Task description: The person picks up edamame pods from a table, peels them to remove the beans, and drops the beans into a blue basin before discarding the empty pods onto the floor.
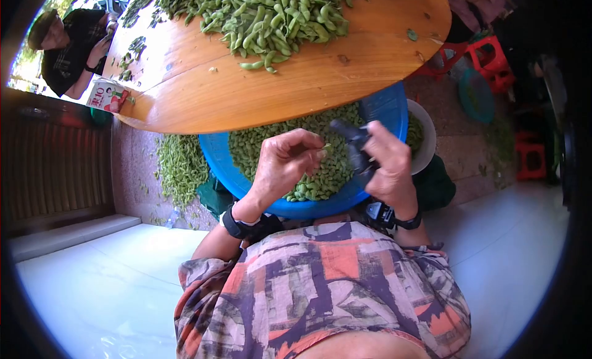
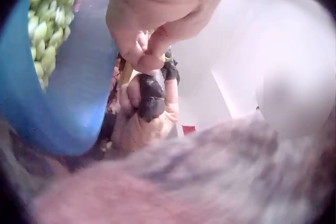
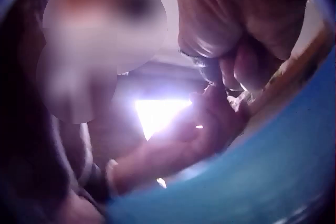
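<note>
Over a blue basin [image 1: 216, 158] of shelled green soybeans [image 1: 259, 143], my left hand [image 1: 285, 158] pinches a small green soybean pod [image 1: 327, 147] between thumb and fingertips. Most of the pod is hidden by the fingers. My right hand [image 1: 391, 168] is just to the right, black wrapping [image 1: 350, 132] around its thumb and finger. That finger reaches toward the left hand, apart from the thumb, and the motion blurs it. In the left wrist view the left hand [image 2: 163, 14] is close above the wrapped right hand [image 2: 149, 106].
A wooden table [image 1: 185, 106] with a heap of whole soybean pods [image 1: 265, 23] overhangs the basin's far side. More pods [image 1: 179, 165] lie on the floor at left. A white bucket [image 1: 425, 140] stands at right, near red stools [image 1: 493, 60]. Another person [image 1: 71, 47] sits at far left.
</note>
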Available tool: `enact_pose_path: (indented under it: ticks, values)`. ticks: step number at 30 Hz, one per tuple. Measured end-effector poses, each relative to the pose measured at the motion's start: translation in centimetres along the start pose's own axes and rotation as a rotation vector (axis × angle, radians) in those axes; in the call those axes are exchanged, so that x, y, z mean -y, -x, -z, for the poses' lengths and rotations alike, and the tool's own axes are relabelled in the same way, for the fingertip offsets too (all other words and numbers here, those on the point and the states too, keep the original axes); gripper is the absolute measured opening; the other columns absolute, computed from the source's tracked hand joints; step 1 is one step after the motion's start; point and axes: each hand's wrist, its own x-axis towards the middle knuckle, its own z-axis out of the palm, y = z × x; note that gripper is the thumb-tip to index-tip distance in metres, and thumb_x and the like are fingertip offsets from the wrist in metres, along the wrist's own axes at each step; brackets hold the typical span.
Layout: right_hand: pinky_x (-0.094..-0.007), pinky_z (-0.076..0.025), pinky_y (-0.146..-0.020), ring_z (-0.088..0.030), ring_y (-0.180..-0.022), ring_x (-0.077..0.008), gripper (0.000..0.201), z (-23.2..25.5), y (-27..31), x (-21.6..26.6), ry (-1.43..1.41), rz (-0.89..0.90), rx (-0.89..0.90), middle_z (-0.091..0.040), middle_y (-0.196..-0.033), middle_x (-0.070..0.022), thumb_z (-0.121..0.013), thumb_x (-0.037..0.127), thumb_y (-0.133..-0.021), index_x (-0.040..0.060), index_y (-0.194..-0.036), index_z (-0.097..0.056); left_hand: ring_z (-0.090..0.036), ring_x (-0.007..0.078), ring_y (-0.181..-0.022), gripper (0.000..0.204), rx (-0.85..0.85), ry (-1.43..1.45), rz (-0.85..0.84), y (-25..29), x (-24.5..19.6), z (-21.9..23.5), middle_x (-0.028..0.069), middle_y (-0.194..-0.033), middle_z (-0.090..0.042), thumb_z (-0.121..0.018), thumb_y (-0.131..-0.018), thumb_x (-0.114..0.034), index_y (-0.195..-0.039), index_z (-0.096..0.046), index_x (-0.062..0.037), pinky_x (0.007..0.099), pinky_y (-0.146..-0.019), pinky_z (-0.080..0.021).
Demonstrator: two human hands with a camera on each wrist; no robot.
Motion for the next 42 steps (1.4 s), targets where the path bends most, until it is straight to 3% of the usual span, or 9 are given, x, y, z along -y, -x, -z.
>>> enact_pose_path:
  ticks: [6, 14, 21, 25, 29, 32, 33, 36, 42]
  values:
    - [-0.0346, -0.049, -0.074, -0.062, -0.075, -0.0346, 0.013, -0.1, 0.3, -2.3, -0.058, -0.162, -0.302, -0.063, -0.087, -0.0184, -0.062, 0.001, -0.08, -0.0039, -0.092, -0.064, -0.063, 0.019, -0.067, 0.023, -0.093, -1.032, -0.588, -0.2, 0.1, 1.0, 0.0112, -0.079, -0.062, -0.063, -0.072, 0.01, -0.093, -0.06, 0.0002, 0.0303, -0.061, -0.049]
    - [-0.0282, -0.046, -0.076, -0.06, -0.082, -0.0219, 0.036, -2.5, 0.0, -0.9, -0.355, -0.202, -0.051, -0.057, -0.087, -0.0125, -0.064, 0.01, -0.085, -0.0018, -0.119, -0.061, -0.064, 0.0082, -0.079, 0.023, -0.004, -0.406, -0.202, 0.3, -0.8, -2.1, 0.0059, -0.088, -0.063, -0.061, -0.086, 0.007, -0.107, -0.053, 0.0015, 0.0264, -0.065, -0.054]
    - [-0.0207, -0.043, -0.054, -0.054, -0.061, -0.005, 0.026, 3.3, 2.1, -4.7, -0.36, -0.406, -0.507, -0.059, -0.076, 0.0008, -0.062, 0.029, -0.095, 0.0033, -0.097, -0.065, -0.067, 0.0208, -0.074, 0.014, -0.236, -1.042, -0.805, -3.2, -6.7, 2.3, 0.0117, -0.087, -0.066, -0.064, -0.081, 0.006, -0.093, -0.065, 0.0002, 0.0293, -0.065, -0.055]
    - [-0.0344, -0.048, -0.066, -0.06, -0.067, -0.0234, 0.034, 7.5, 3.3, -6.5, 0.486, -0.499, -0.522, -0.063, -0.078, -0.0156, -0.054, 0.002, -0.087, 0.0028, -0.119, -0.063, -0.067, 0.0241, -0.073, 0.018, -0.422, -1.296, -0.721, -5.8, -8.7, 7.4, 0.0112, -0.09, -0.065, -0.064, -0.08, 0.003, -0.096, -0.07, -0.0025, 0.0352, -0.067, -0.054]
    - [-0.0343, -0.049, -0.068, -0.059, -0.067, -0.0291, 0.037, 6.7, 2.8, -5.6, 0.534, -0.483, -0.549, -0.063, -0.077, -0.0182, -0.051, -0.004, -0.081, 0.0037, -0.115, -0.065, -0.066, 0.0238, -0.074, 0.015, -0.418, -1.402, -0.708, -7.0, -8.3, 8.5, 0.0102, -0.094, -0.065, -0.067, -0.08, -0.001, -0.095, -0.069, -0.0026, 0.0371, -0.068, -0.052]
    - [-0.0362, -0.046, -0.062, -0.056, -0.062, -0.0263, 0.031, 4.2, 0.9, -4.0, 0.244, -0.352, -0.456, -0.056, -0.07, -0.0168, -0.052, -0.007, -0.075, 0.0013, -0.102, -0.064, -0.063, 0.0222, -0.066, 0.013, -0.516, -1.353, -0.668, -5.5, -8.4, 7.2, 0.0096, -0.091, -0.065, -0.068, -0.08, -0.002, -0.093, -0.067, -0.0028, 0.0349, -0.061, -0.05]
    - [-0.0249, -0.045, -0.058, -0.055, -0.066, -0.0077, 0.031, 3.4, 1.6, -5.0, 0.255, -0.383, -0.31, -0.061, -0.077, 0.0016, -0.054, -0.009, -0.083, 0.0036, -0.108, -0.067, -0.063, 0.0222, -0.066, 0.013, -0.507, -1.353, -0.67, -4.9, -8.4, 6.6, 0.0096, -0.091, -0.065, -0.068, -0.08, -0.002, -0.093, -0.067, -0.0028, 0.0349, -0.061, -0.05]
    - [-0.0295, -0.04, -0.057, -0.047, -0.061, -0.014, 0.019, -0.1, 0.0, -2.1, -0.19, -0.429, -0.181, -0.049, -0.066, -0.0088, -0.048, -0.009, -0.074, 0.0, -0.086, -0.059, -0.056, 0.0123, -0.055, 0.01, -0.52, -1.259, -0.663, -2.8, -8.1, 4.2, 0.0047, -0.083, -0.067, -0.068, -0.082, 0.0, -0.091, -0.065, -0.0022, 0.0289, -0.052, -0.045]
    - [-0.0247, -0.04, -0.064, -0.049, -0.071, -0.0111, 0.027, -1.7, -2.4, 1.4, -0.479, -0.376, -0.024, -0.051, -0.079, -0.007, -0.056, -0.005, -0.083, -0.0033, -0.109, -0.064, -0.052, 0.0006, -0.054, 0.015, -0.128, -0.462, -0.217, -0.8, -4.2, -0.8, -0.0018, -0.068, -0.062, -0.066, -0.084, 0.007, -0.096, -0.061, -0.0006, 0.0171, -0.046, -0.039]
